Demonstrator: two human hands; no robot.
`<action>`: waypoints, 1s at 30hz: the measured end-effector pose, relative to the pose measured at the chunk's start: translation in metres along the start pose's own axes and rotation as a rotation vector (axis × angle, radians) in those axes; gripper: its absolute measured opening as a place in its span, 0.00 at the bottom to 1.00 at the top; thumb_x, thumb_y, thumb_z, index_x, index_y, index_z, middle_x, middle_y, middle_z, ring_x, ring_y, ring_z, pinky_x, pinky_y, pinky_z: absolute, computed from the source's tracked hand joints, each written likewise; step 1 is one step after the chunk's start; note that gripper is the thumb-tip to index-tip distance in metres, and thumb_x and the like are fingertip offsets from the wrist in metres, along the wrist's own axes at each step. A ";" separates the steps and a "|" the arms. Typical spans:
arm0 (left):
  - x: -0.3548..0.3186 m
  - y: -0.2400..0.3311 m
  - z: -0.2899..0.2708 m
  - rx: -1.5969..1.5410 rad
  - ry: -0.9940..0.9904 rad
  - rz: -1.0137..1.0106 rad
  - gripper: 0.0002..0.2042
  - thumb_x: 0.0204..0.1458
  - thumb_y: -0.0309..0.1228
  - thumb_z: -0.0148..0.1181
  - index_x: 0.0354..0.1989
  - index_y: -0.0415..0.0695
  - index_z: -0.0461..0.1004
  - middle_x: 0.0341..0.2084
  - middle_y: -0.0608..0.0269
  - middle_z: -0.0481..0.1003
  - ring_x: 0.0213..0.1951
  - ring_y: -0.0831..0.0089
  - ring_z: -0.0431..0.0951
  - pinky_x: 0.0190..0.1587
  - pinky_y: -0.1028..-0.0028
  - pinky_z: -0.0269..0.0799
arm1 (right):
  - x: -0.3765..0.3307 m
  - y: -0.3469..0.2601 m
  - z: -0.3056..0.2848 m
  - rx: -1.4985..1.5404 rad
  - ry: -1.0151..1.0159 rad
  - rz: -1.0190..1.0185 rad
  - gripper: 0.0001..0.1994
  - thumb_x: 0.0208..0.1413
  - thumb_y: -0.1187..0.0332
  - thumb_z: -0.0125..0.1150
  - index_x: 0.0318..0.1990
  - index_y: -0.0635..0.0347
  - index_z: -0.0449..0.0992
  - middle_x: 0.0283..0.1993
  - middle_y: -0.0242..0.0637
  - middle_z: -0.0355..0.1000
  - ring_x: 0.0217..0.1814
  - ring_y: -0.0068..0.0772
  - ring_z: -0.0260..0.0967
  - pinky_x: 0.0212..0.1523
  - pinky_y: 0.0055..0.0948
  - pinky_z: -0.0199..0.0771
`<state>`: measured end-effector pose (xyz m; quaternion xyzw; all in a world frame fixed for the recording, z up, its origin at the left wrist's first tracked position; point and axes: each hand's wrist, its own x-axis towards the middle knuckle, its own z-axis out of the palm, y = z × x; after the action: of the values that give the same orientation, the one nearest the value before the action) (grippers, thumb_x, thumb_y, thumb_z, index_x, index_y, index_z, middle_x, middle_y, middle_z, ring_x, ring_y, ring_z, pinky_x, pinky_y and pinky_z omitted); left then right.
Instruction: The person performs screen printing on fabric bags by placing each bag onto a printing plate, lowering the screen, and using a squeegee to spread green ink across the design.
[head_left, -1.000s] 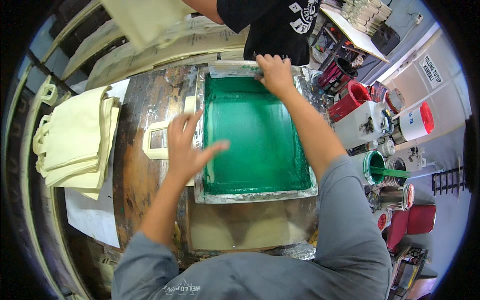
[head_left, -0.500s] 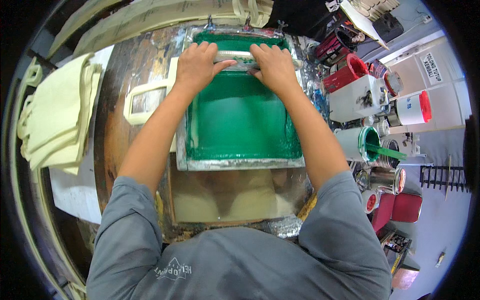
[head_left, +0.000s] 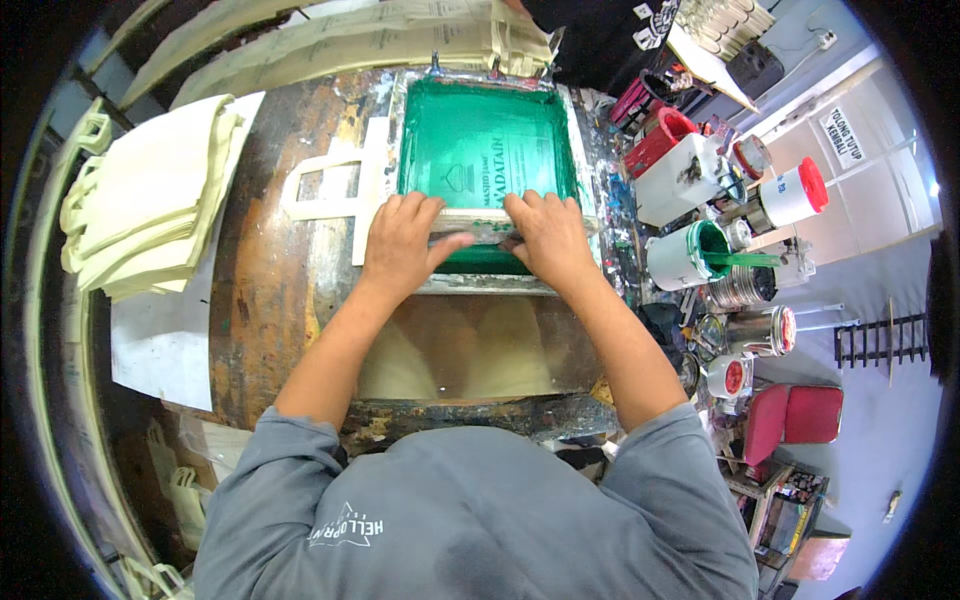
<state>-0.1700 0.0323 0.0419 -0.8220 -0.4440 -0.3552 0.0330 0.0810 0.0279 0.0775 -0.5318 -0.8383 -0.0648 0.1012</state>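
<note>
Both my hands grip a wide squeegee (head_left: 472,222), my left hand (head_left: 402,242) near its left part and my right hand (head_left: 550,240) near its right. The fingers curl over its top and the thumbs point inward. It stands across the near part of a screen-printing frame (head_left: 395,150), whose mesh (head_left: 440,110) is coated with green ink. Beyond the squeegee, a dark printed design with lettering shows through the mesh. Under the frame lies a cream cloth bag (head_left: 372,180), its handle sticking out to the left. My hands hide parts of the squeegee.
A stack of cream bags (head_left: 150,190) lies at the left on white board. To the right stand a pail of green ink (head_left: 672,260) with a green stick, a white container (head_left: 675,185) and several cans. Clamps (head_left: 435,65) sit along the frame's far edge. More bags hang beyond.
Both hands have drawn the squeegee from the far end of the screen toward me. The printed design now shows through the mesh behind it. The head view has shifted slightly.
</note>
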 end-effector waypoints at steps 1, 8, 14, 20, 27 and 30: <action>0.002 -0.005 -0.004 -0.045 0.058 0.033 0.38 0.45 0.60 0.76 0.55 0.41 0.76 0.48 0.51 0.73 0.50 0.52 0.72 0.53 0.59 0.71 | 0.006 0.003 0.001 -0.003 -0.022 -0.001 0.24 0.45 0.65 0.80 0.49 0.50 0.73 0.43 0.36 0.74 0.48 0.44 0.74 0.47 0.45 0.66; -0.084 -0.017 -0.034 0.160 -0.317 -0.456 0.48 0.36 0.65 0.78 0.63 0.43 0.79 0.50 0.57 0.75 0.56 0.59 0.69 0.57 0.54 0.59 | -0.049 -0.037 -0.002 0.083 0.068 0.078 0.24 0.55 0.50 0.74 0.50 0.56 0.77 0.46 0.41 0.70 0.52 0.46 0.66 0.55 0.49 0.59; -0.041 0.005 -0.055 -0.438 0.141 -0.599 0.42 0.46 0.47 0.83 0.68 0.37 0.75 0.45 0.58 0.81 0.39 0.72 0.79 0.55 0.67 0.68 | -0.009 -0.025 -0.077 0.000 0.253 0.051 0.25 0.53 0.45 0.74 0.47 0.56 0.78 0.43 0.41 0.71 0.50 0.47 0.68 0.56 0.53 0.59; 0.015 -0.014 -0.045 -0.242 0.243 -0.582 0.46 0.59 0.47 0.74 0.77 0.32 0.57 0.56 0.41 0.73 0.54 0.54 0.75 0.59 0.58 0.70 | 0.094 0.018 -0.144 -0.139 0.632 -0.032 0.25 0.55 0.39 0.70 0.31 0.54 0.76 0.29 0.34 0.71 0.36 0.42 0.72 0.43 0.45 0.60; -0.083 -0.069 0.035 0.146 0.007 -0.573 0.24 0.60 0.41 0.69 0.56 0.34 0.73 0.45 0.39 0.73 0.51 0.40 0.72 0.57 0.47 0.67 | 0.125 0.023 -0.167 -0.073 0.663 -0.002 0.28 0.62 0.37 0.64 0.30 0.58 0.77 0.26 0.37 0.74 0.32 0.46 0.74 0.40 0.46 0.62; -0.042 -0.102 0.037 -0.255 0.073 -0.684 0.14 0.62 0.29 0.66 0.51 0.38 0.73 0.34 0.44 0.77 0.40 0.46 0.78 0.47 0.55 0.74 | 0.129 0.027 -0.174 -0.064 0.625 0.038 0.29 0.64 0.38 0.62 0.30 0.59 0.75 0.27 0.39 0.74 0.33 0.46 0.73 0.41 0.44 0.61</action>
<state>-0.2412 0.0785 -0.0381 -0.6103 -0.6439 -0.4272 -0.1744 0.0691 0.1150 0.2768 -0.5043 -0.7541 -0.2497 0.3385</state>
